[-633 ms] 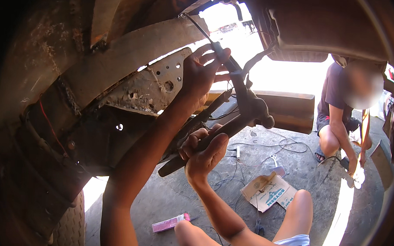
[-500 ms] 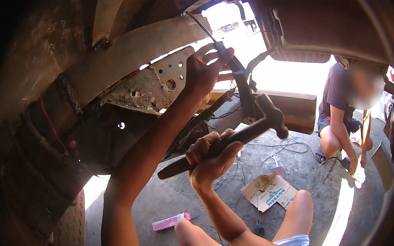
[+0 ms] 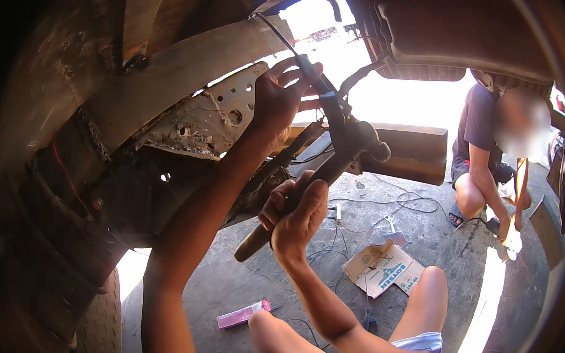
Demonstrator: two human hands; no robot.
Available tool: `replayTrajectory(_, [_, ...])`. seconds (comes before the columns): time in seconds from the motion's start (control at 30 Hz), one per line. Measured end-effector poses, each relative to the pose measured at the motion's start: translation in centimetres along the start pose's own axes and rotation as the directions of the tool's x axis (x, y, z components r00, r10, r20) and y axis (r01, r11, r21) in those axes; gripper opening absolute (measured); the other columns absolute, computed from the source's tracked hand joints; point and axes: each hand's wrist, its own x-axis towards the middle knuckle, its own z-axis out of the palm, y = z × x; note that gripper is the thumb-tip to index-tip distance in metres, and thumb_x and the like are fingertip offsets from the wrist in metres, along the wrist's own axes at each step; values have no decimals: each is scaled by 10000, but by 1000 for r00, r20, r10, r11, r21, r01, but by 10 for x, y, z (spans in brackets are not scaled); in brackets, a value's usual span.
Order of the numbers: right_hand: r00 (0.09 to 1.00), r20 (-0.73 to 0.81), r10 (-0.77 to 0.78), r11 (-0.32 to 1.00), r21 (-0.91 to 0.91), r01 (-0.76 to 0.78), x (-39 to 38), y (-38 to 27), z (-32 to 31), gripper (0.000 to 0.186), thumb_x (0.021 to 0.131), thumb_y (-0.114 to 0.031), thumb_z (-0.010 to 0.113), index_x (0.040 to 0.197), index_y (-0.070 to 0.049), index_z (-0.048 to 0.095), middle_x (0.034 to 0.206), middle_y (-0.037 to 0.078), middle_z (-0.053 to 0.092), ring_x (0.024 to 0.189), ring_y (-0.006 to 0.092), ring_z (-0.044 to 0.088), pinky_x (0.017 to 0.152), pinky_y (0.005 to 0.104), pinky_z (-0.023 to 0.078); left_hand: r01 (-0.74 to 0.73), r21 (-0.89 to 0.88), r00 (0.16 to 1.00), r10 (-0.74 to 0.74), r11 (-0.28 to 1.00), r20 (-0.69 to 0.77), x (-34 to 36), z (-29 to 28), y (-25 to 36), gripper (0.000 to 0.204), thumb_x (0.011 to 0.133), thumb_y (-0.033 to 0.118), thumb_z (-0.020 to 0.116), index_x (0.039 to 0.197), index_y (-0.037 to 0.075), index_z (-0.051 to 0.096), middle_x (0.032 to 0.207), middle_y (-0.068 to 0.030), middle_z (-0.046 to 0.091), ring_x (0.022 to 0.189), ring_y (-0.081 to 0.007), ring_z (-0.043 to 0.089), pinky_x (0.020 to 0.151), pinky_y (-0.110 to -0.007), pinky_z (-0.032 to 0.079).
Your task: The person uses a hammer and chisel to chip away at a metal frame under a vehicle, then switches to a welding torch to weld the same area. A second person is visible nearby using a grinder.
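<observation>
From the head camera, the left hand (image 3: pixel 282 99) is gripping the long-handled tool (image 3: pixel 334 110) near its upper end, the thin tip slanting up to the rusty metal beam (image 3: pixel 237 50), while the right hand (image 3: pixel 298 214) is clenching the hammer (image 3: pixel 332 171) by its handle. The hammer's head is overlapping the tool's lower end; whether they're touching, I can't tell. Trouble could be coming: an off-centre knock could be skidding toward those left fingers, or a loose grip could be letting the tip slip.
</observation>
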Motion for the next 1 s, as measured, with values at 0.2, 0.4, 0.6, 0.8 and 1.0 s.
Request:
replayTrajectory(0.2, [990,-142,-5,990,139,25,-5,-11,-13,442,984,-619,366,946,-180,360,650,2,405,405,69,315,356,218,253,61,12,998,-61,998,17,-6,4,0,481,823,191,786,1162,-58,553,1033,-179,659,850,-230,702,692,-374,647])
replayTrajectory(0.4, [982,-181,46,997,71,-34,-6,-16,-15,433,996,-586,377,934,-160,330,639,16,406,396,77,327,369,232,252,8,5,1000,-8,1000,21,-8,6,4,500,818,192,789,1156,-78,538,1109,-207,625,853,-232,699,699,-379,648])
replayTrajectory(0.6, [987,-157,34,996,85,-20,-9,-11,-19,427,1001,-581,374,971,-157,343,635,15,400,396,79,326,371,230,250,-27,-13,1000,27,1000,-1,-7,5,4,478,821,175,784,1151,-71,542,1093,-198,635,843,-236,703,669,-368,649])
replayTrajectory(0.8, [964,-261,54,983,184,-6,-10,-14,-19,446,996,-599,362,917,-161,331,620,15,391,397,81,318,368,233,251,-29,-1,999,29,1000,-13,-7,6,5,466,817,174,788,1138,-66,551,1084,-198,641,835,-236,705,650,-362,648])
replayTrajectory(1.0, [995,-7,96,992,77,-95,-9,0,-6,451,980,-636,344,969,-185,352,607,-5,372,389,83,287,343,242,230,-35,-3,999,35,999,-16,-6,6,5,474,816,179,790,1137,-71,549,1085,-205,639,823,-236,708,648,-365,648])
